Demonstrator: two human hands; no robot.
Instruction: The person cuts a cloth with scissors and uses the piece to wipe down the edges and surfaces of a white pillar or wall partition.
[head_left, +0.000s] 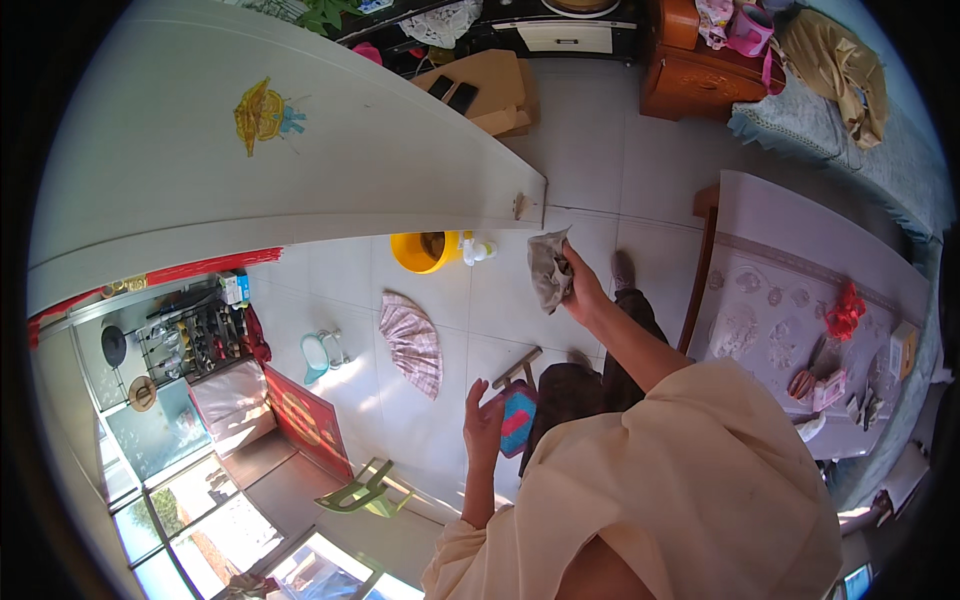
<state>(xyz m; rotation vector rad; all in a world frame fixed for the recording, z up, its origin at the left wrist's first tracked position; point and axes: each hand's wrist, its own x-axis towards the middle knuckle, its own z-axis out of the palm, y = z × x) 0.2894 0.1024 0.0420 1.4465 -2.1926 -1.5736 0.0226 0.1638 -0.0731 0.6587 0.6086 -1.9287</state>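
A crumpled grey cloth (550, 270) is gripped in my right hand (586, 289), held out above the tiled floor near the end of a white wall or partition (420, 157). My left hand (484, 424) holds nothing, its fingers apart, beside a small stool with a blue and pink knitted cover (517, 420). Beyond the cloth, at the foot of the partition, stand a yellow bucket (409, 251) and a white plastic bottle (480, 251). A pleated plaid fabric piece (412, 341) lies spread on the floor.
To the right is a table with a clear cover (739, 405), holding a red bow and small boxes. A wooden cabinet (675, 82) and a cardboard box (495, 82) with two phones are at the top. A green chair (360, 491) and a small teal-seated item (315, 356) stand left.
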